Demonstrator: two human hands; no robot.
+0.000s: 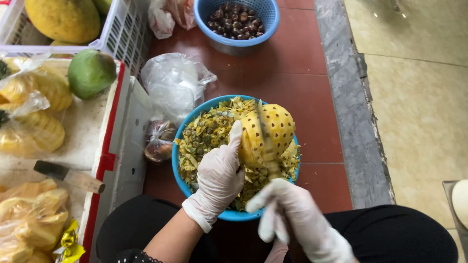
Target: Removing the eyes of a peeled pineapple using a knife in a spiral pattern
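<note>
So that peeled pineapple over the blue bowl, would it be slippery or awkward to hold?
Probably slippery: the peeled pineapple shows bare, wet-looking yellow flesh, and the gloved left hand braces its side. Its rounded shape suggests it could roll if set down. It looks solid and fairly heavy for its size, not floppy, since it keeps its form under the knife.

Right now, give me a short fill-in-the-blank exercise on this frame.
1. The left hand steadies a peeled ____ over the blue basin.
2. The right hand holds a ____ against that fruit.
3. Both hands wear ____ gloves.
4. The smaller blue basket sits on the ____ floor tiles.

Missing: pineapple; knife; white; red
</note>
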